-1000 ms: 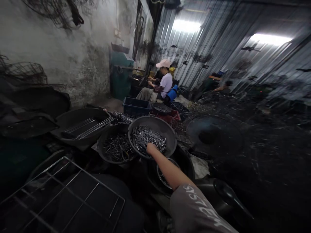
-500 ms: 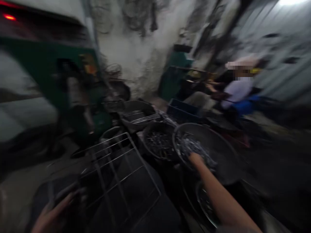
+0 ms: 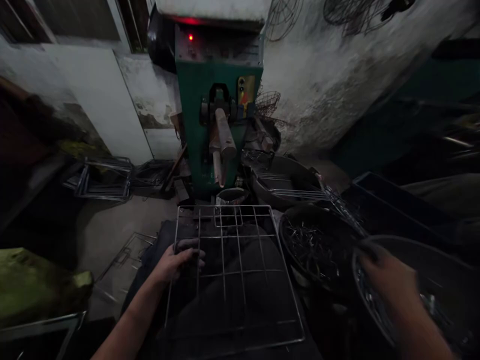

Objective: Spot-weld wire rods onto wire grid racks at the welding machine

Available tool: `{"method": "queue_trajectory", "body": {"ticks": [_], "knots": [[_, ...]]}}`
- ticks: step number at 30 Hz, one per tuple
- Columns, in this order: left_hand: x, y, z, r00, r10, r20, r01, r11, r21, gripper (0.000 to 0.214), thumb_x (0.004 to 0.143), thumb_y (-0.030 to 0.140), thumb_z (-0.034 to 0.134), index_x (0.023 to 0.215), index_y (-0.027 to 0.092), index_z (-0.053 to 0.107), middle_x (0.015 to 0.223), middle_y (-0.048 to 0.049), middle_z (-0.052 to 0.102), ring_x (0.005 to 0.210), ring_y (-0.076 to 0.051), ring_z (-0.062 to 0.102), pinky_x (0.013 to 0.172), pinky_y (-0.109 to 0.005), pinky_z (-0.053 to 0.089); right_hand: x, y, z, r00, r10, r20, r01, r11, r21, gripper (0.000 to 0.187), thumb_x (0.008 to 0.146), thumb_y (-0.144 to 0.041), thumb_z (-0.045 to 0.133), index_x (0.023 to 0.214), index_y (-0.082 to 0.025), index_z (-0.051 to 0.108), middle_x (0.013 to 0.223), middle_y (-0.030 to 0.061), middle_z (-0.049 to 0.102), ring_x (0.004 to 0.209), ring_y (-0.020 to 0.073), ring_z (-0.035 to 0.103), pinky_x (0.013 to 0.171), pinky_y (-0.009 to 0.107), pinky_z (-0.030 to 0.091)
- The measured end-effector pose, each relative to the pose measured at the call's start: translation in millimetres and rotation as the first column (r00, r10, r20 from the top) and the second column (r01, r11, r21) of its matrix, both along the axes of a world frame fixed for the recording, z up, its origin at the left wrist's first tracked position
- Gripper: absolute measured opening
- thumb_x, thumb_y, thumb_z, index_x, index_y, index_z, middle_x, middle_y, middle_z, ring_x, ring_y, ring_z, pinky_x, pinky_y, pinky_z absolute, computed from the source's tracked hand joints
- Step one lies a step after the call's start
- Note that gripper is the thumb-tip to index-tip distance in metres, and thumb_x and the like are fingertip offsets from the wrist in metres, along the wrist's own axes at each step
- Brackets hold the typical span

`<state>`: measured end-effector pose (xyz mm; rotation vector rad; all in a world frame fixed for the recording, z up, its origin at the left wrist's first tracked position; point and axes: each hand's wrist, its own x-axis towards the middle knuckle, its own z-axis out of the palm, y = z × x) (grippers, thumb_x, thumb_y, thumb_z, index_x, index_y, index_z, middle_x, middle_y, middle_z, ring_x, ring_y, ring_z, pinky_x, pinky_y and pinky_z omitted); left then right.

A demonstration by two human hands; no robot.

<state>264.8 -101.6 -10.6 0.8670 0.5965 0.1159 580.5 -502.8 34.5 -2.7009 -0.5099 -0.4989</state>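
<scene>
A wire rack (image 3: 224, 274), a flat rectangular grid of thin metal rods, lies over my lap. My left hand (image 3: 183, 260) grips its left side, fingers curled about the rods. A small wire rectangle (image 3: 228, 225) shows at the rack's far edge. My right hand (image 3: 390, 280) is over the near-left rim of a large dark basin (image 3: 423, 242) with short metal pieces (image 3: 431, 305) in it. Motion smears its fingers, so whether it holds anything is unclear.
Ahead stands a green machine (image 3: 195, 140) with two thick metal arms (image 3: 226, 135) and a red light. A bowl of short metal bits (image 3: 311, 245) and a pan with long rods (image 3: 292, 177) are to the right. Wire frames (image 3: 105, 177) and a green-yellow sack (image 3: 37, 290) are left.
My view has swung left to face the machine. My right hand has come out of the metal pieces to the basin's rim. My left hand has moved onto the rack's side.
</scene>
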Motion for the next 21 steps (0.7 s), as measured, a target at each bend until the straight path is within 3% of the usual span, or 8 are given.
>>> {"method": "queue_trajectory", "body": {"ticks": [2,4,6,8,12,16,21], "knots": [[4.0,-1.0,-0.8,1.000,-0.006,0.009,0.006,1.000,0.003,0.061,0.062,0.033,0.081,0.112,0.011,0.053,0.091,-0.0172,0.069,0.072,-0.029,0.068,0.059,-0.037,0.053,-11.8,77.7,13.1,0.966,0.257,0.002,-0.257,0.965,0.059,0.024,0.079,-0.040,0.045,0.083,-0.025,0.064,0.085,0.0113,0.068,0.080,0.0267,0.061,0.070,0.039,0.046],[6.2,-1.9,-2.4,1.000,-0.010,0.021,0.010,1.000,0.001,0.060,0.064,0.034,0.080,0.113,0.011,0.052,0.092,-0.0174,0.069,0.073,-0.029,0.068,0.060,-0.037,0.053,-29.1,153.5,22.2,0.865,0.498,0.065,-0.501,0.864,0.055,0.026,0.084,-0.033,0.043,0.089,-0.021,0.065,0.090,0.0093,0.068,0.088,0.0248,0.058,0.080,0.038,0.043],[5.5,-1.9,-4.9,0.999,-0.006,0.035,0.006,1.000,-0.004,0.058,0.066,0.034,0.078,0.113,0.012,0.052,0.093,-0.0172,0.068,0.074,-0.029,0.068,0.060,-0.037,0.053,-47.2,213.2,25.8,0.762,0.642,0.088,-0.643,0.766,-0.016,0.023,0.086,-0.026,0.044,0.089,-0.018,0.066,0.087,0.0081,0.067,0.085,0.0229,0.055,0.080,0.035,0.040],[2.5,-0.4,-7.9,0.999,0.009,0.051,-0.008,1.000,-0.013,0.055,0.068,0.033,0.077,0.112,0.013,0.052,0.093,-0.0170,0.068,0.073,-0.028,0.068,0.059,-0.037,0.053,-62.3,251.9,25.0,0.705,0.706,0.060,-0.698,0.707,-0.112,0.021,0.087,-0.022,0.047,0.089,-0.018,0.067,0.086,0.0081,0.066,0.086,0.0227,0.051,0.078,0.034,0.036],[-4.3,5.2,-11.8,0.996,0.018,0.086,-0.015,0.999,-0.035,0.054,0.069,0.032,0.076,0.112,0.012,0.052,0.094,-0.0175,0.068,0.073,-0.028,0.068,0.061,-0.037,0.053,-78.2,284.9,16.5,0.672,0.740,0.021,-0.710,0.653,-0.265,0.019,0.087,-0.020,0.049,0.091,-0.018,0.067,0.087,0.0085,0.065,0.090,0.0236,0.046,0.076,0.036,0.029],[-5.9,8.7,-9.5,0.994,0.004,0.109,0.002,0.999,-0.051,0.056,0.068,0.032,0.077,0.114,0.011,0.052,0.094,-0.0173,0.067,0.073,-0.029,0.068,0.061,-0.038,0.052,-83.7,299.2,5.3,0.623,0.781,0.034,-0.735,0.601,-0.314,0.017,0.087,-0.020,0.049,0.090,-0.017,0.066,0.086,0.0085,0.064,0.089,0.0229,0.044,0.076,0.036,0.026],[-4.2,7.6,-6.6,0.991,-0.006,0.133,0.013,0.998,-0.055,0.055,0.068,0.034,0.076,0.112,0.010,0.052,0.093,-0.0176,0.067,0.074,-0.029,0.067,0.062,-0.038,0.051,-87.0,306.7,-5.8,0.623,0.781,0.039,-0.730,0.599,-0.328,0.017,0.087,-0.020,0.049,0.088,-0.018,0.065,0.082,0.0074,0.064,0.087,0.0227,0.043,0.076,0.036,0.025]]}}
